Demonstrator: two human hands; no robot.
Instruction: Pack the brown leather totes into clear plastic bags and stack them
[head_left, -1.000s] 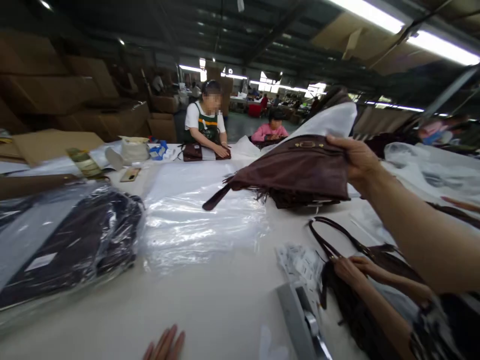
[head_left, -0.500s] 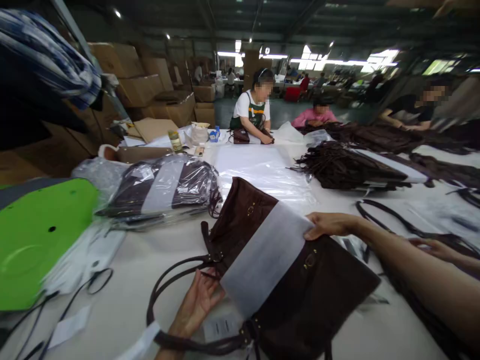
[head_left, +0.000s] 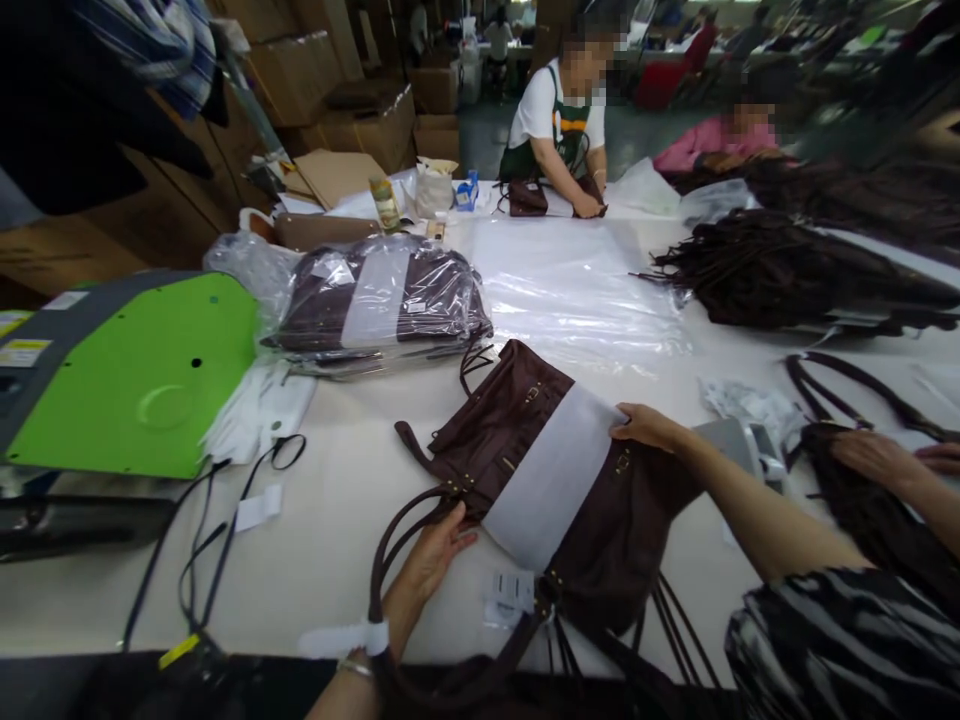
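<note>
A dark brown leather handbag [head_left: 615, 540] lies tilted in front of me, with a white paper band [head_left: 555, 480] around its middle. My right hand [head_left: 649, 428] pinches its far edge beside the band. Near the base of the handles, my left hand [head_left: 435, 560] is open, its fingers stretched toward the bag's near edge. The bag's long handle [head_left: 379, 570], with white wrapping on part of it, loops around my left forearm. A white printed tag [head_left: 514, 590] hangs by the bag's near side. Thin dark cords dangle below.
Plastic-wrapped bags [head_left: 375, 300] lie at left behind a green-topped machine [head_left: 135, 380]. Clear plastic sheets [head_left: 577, 290] cover the table's far middle. A pile of brown bags [head_left: 817, 270] stands at right. A co-worker's hand [head_left: 877, 455] touches another bag; an aproned person [head_left: 555, 130] works opposite.
My view has tilted down and turned slightly left. The handbag now lies flatter. My right hand keeps its grip on the edge, and my left hand stays by the handle base.
</note>
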